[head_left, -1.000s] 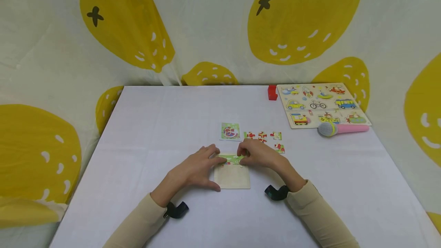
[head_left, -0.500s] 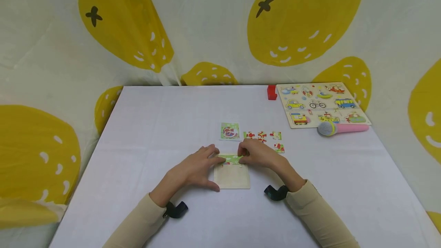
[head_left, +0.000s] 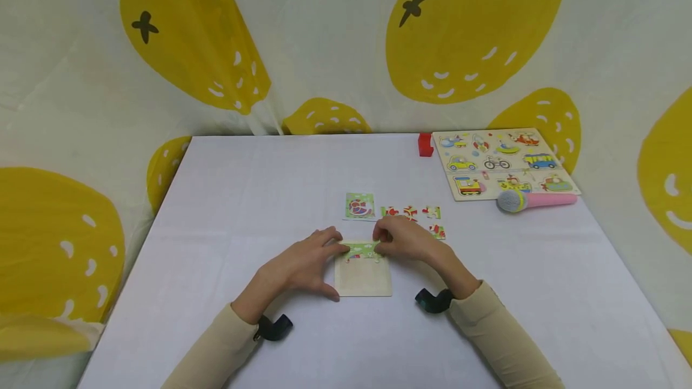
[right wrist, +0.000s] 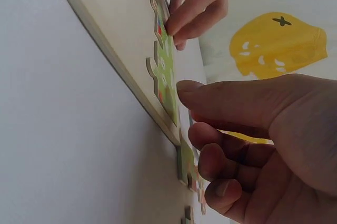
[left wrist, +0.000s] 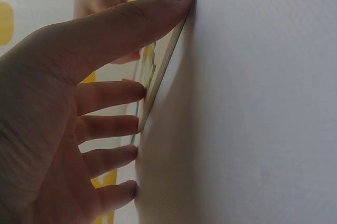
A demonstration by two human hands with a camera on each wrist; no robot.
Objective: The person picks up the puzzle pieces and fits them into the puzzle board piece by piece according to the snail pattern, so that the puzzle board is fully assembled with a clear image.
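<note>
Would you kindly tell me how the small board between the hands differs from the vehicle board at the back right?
Size: the small board is smaller than the vehicle board. Look: the small board carries a green strip of puzzle pieces along its far side; the vehicle board bears vehicle pictures. State: the left hand touches the small board, while no hand touches the vehicle board. Shared: both look pale and lie on the white table.

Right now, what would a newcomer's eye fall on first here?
Probably the large rounded yellow prints on the pale backdrop. Next, the flat wooden tray between the left hand and right hand, green jigsaw pieces along its far edge. Then the pink-handled microphone, right on the white tabletop.
</note>
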